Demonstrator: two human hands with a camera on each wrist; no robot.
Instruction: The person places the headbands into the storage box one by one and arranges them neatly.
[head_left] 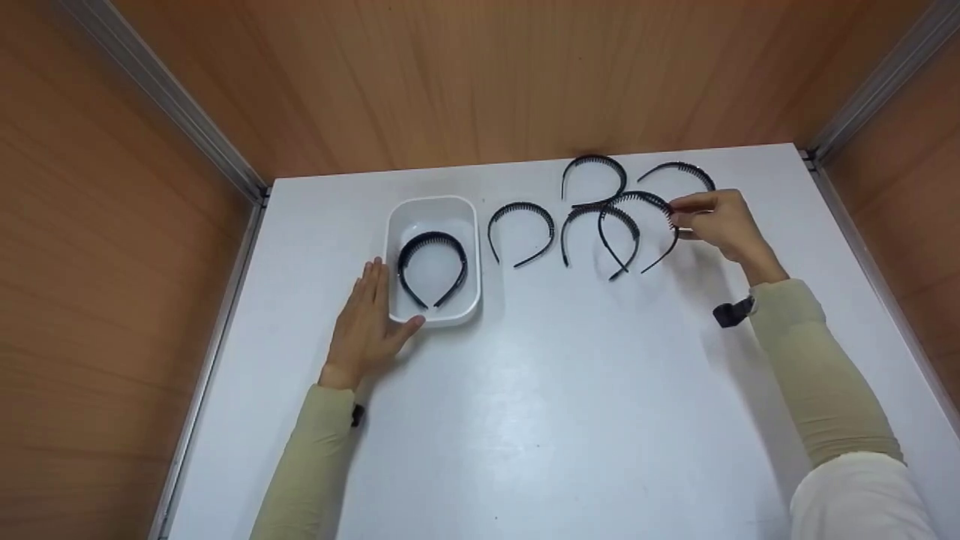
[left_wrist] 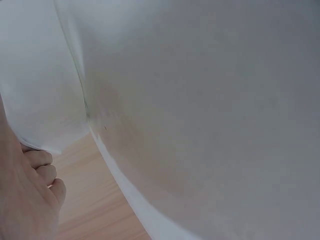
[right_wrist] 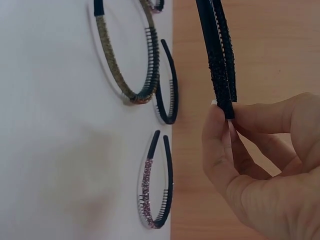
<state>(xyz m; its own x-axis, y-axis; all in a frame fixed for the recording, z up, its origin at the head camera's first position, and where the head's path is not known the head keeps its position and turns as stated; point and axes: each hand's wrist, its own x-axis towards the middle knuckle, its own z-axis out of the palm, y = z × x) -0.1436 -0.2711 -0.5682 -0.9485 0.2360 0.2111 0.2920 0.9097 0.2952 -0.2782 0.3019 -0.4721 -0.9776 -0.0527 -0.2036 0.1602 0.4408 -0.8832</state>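
My right hand [head_left: 724, 225] pinches a black toothed headband [head_left: 651, 196] at its side between thumb and fingers, lifted off the table. In the right wrist view the same headband [right_wrist: 216, 65] shows a rough, dark, glittery covering. My left hand [head_left: 364, 330] lies flat along the left wall of a white plastic tray [head_left: 431, 199], fingers straight and thumb at the tray's near corner. Inside the tray lies a dark headband [head_left: 433, 237]; whether others are stacked under it I cannot tell. The left wrist view shows only part of the left hand [left_wrist: 27, 195] and the tray's side.
Several headbands lie on the white table [head_left: 510, 420]: one [head_left: 523, 205] right of the tray, one [head_left: 594, 158] at the back, another [head_left: 681, 165] near my right hand. A gold-glitter headband [right_wrist: 107, 50] and a pink-glitter headband [right_wrist: 146, 192] show. Wooden panels [head_left: 525, 82] enclose the table.
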